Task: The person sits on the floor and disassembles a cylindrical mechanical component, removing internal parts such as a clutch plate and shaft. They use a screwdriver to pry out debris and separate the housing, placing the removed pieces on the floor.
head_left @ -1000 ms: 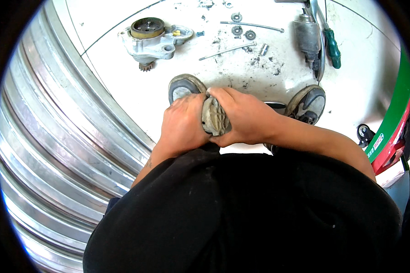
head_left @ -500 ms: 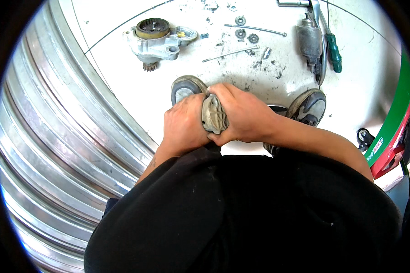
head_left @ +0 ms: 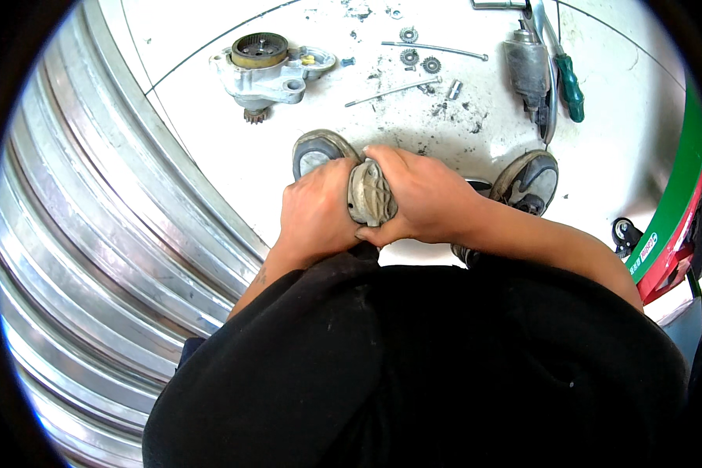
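Between my two hands, close in front of my body, is a dull grey metal end cap (head_left: 372, 195) with raised ribs and a small dark hole. My left hand (head_left: 314, 204) is closed round its left side, fingers curled underneath. My right hand (head_left: 429, 195) grips it from the right, thumb side toward me. What lies beneath the cap is hidden by both hands. On the floor ahead, to the left, stands a cast gear housing (head_left: 267, 74) with a ring gear on top and a small pinion below.
Small planet gears (head_left: 409, 58), two long bolts (head_left: 435, 50) and dark grit lie ahead. A cylindrical solenoid (head_left: 526, 70), a ratchet wrench (head_left: 550, 93) and a green-handled screwdriver (head_left: 571, 90) are at right. Ribbed metal shutter (head_left: 109, 210) fills the left; a green-edged cart (head_left: 675, 195) stands right.
The end cap has turned slightly and shifted a little right within my hands. My right hand's fingers have shifted slightly on it; the parts on the floor stay put.
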Tool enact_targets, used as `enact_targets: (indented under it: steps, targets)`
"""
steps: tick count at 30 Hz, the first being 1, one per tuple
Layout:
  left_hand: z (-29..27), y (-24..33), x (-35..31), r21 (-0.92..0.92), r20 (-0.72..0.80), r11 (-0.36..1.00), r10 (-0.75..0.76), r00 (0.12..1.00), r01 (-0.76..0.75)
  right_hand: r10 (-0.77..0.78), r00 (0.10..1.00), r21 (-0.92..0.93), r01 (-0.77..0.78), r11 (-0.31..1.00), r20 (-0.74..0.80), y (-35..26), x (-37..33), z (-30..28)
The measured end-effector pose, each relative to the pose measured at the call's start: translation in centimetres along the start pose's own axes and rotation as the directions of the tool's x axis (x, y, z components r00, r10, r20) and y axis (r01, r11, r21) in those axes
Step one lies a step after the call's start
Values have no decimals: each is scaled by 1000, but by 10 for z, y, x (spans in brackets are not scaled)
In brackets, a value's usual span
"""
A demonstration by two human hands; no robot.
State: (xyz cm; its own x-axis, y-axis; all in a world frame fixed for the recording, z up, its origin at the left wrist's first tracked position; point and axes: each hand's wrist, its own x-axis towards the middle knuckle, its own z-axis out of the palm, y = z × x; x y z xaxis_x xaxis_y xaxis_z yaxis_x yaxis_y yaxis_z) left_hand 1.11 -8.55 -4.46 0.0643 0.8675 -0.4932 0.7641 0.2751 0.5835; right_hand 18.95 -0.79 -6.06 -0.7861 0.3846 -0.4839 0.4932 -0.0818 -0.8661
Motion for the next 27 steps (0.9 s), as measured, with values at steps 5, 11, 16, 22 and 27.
enact_targets:
  steps: [5,11,16,22,27]
  targets:
    - [-2,4,3,5,29,1000,-2,1000,2,-8,1000,-34,9,999,28,-2,-1,-6]
    - [-9,6,3,35,90,999,6,996,-9,1,997,116,-11,993,82,2,-2,-24]
    - [-13,8,2,-73,76,993,-90,993,95,127,992,349,-126,929,19,25,-4,-31]
    - [-18,3,-1,-207,49,955,-205,977,211,20,993,710,66,701,-112,46,-2,-60]
    - [-29,6,1,-463,-6,875,-160,987,139,146,970,863,97,496,-193,46,3,-65]
